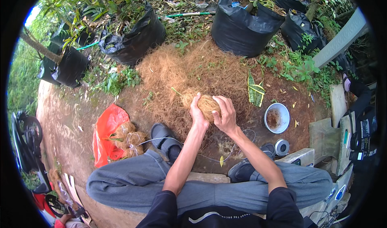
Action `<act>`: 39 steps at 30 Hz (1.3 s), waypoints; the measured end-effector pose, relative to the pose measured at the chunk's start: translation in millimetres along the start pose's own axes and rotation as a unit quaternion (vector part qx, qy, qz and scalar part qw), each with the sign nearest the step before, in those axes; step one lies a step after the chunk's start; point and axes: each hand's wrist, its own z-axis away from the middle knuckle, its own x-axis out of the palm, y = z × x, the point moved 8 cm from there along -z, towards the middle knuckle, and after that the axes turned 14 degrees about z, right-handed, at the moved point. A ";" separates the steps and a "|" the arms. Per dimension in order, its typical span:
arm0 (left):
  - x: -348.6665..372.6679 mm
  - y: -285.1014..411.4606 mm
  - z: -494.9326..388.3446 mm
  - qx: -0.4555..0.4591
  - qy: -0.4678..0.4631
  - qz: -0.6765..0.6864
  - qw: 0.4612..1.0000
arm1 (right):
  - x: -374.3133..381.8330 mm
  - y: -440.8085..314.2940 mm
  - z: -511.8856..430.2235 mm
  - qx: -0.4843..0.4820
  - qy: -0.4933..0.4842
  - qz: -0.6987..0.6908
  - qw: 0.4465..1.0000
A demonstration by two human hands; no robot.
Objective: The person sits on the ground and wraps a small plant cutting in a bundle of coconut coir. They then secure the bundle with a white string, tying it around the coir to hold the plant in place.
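My left hand (198, 113) and my right hand (224, 113) cup a ball of brown coconut fibre (206, 106) between them, over a loose heap of the same fibre (193, 70). My left palm presses its left side; my right fingers curve over its right side. A green stalk or leaf pokes out at its upper left. Left of my feet, bundled fibre balls wrapped with white string (130, 138) lie against a red plastic bag (109, 131). The string runs across the ground past my feet towards a spool (281, 147) at the right.
A white bucket with brown residue (276, 118) stands at the right, near variegated leaves (256, 90). Black planter bags (248, 28) line the far side. Stone slabs (325, 137) and a person's dark-clothed leg (359, 98) are at the right. A parked motorcycle (30, 146) and part of another person (65, 222) appear at the left.
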 end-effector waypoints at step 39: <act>5.8 78.1 -0.5 -0.043 0.030 0.030 0.998 | 110.0 -55.7 162.9 0.039 -0.542 -0.085 0.835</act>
